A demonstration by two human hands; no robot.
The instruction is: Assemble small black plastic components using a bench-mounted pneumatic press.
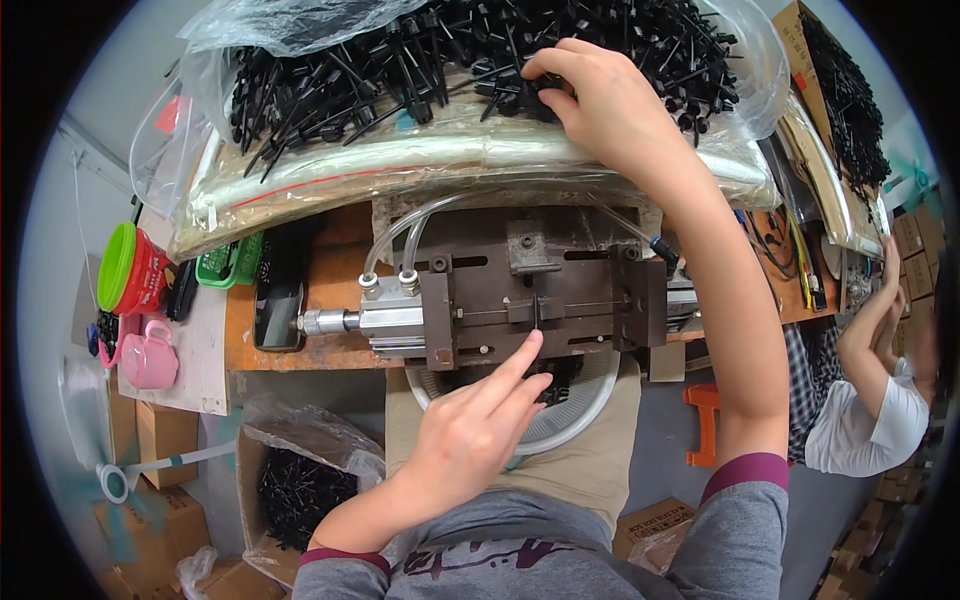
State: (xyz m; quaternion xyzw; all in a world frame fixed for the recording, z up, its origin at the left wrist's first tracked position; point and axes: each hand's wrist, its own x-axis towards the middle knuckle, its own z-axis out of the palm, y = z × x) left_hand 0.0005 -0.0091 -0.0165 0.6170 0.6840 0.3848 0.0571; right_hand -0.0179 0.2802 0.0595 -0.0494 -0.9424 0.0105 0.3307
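My right hand (612,108) reaches to the far side, into a heap of black plastic parts with thin stems (400,70). Its thumb and index finger close around a black part at the near edge of the heap, mostly hidden by the fingers. Nearer, my left hand (465,430) stretches its index finger to a small dark piece in the middle slot of a dark metal clamping fixture (480,290). The other left fingers are loosely bent below the fixture's front edge. A silver pneumatic cylinder (392,325) with clear hoses sits at the fixture's left end.
A light round basket (575,432) with black parts sits on my lap beneath the fixture. A phone (280,310), a pink cup (150,358) and a red-green tub (135,272) are on the left. An open carton (262,500) stands lower left. Another person (870,410) works at the right.
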